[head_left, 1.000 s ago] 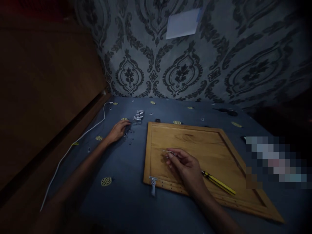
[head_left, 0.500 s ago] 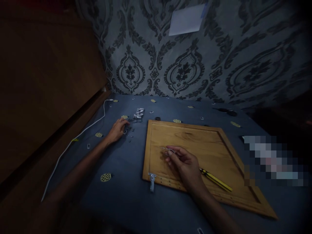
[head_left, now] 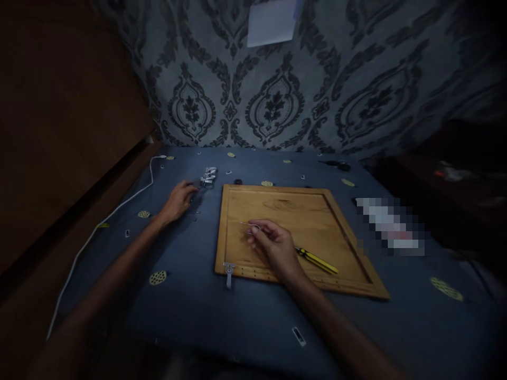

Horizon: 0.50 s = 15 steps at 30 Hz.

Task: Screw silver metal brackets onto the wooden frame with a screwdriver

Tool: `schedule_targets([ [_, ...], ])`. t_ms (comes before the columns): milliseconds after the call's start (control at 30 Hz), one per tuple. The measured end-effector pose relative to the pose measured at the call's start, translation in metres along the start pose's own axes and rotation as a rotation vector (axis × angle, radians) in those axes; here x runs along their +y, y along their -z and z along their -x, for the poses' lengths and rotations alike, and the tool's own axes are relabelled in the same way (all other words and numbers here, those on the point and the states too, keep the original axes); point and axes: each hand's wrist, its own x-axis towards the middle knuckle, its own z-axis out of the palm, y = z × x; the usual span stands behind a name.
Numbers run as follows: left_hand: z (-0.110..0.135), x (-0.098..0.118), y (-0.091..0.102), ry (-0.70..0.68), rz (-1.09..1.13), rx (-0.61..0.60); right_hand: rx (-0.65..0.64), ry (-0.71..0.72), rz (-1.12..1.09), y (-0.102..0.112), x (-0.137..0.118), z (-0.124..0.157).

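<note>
Grey damask wallpaper (head_left: 317,95) fills the dim background, a pale sheet of paper (head_left: 271,24) stuck near its top edge, while dark brown wooden furniture (head_left: 59,132) closes off the left side. Below, a blue cloth with yellow dotted ovals (head_left: 190,306) covers the work surface.

On the cloth lies a square, light wooden panel with a raised frame (head_left: 293,211). To its right is a pixelated patch; nothing there can be read.

Both bare forearms reach in from the lower edge. The right hand (head_left: 273,245) rests on the panel's recessed middle, knuckles up, wrist low. Its fingers (head_left: 257,232) are pinched closed on a thin silver metal piece (head_left: 247,225), whose free end pokes out to the left just above the wood.

The left hand (head_left: 178,200) is stretched far forward, palm down on the cloth, well apart from the panel's left edge. Its fingers (head_left: 190,186) are curled at the near edge of a heap of small silver metal fittings (head_left: 208,177); whether they grip one cannot be told.

A white cable (head_left: 119,206) trails along the cloth's left side. A slim yellow-handled tool (head_left: 319,261) lies slantwise on the panel, just behind the right wrist. A small silver bracket (head_left: 228,272) hangs off the panel's near left corner.
</note>
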Motion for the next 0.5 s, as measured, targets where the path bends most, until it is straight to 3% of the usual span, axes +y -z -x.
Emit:
schedule_targets([
  [133,0.025,0.049,0.003,-0.062,0.077,0.003,-0.054,-0.137,-0.17,0.001,-0.007,0.002],
  [300,0.056,0.114,-0.012,-0.129,0.176,-0.058,-0.126,-0.215,-0.325,-0.001,-0.015,0.006],
  [500,0.059,0.145,-0.018,-0.051,0.466,-0.037,-0.19,-0.25,-0.402,-0.013,-0.024,0.017],
])
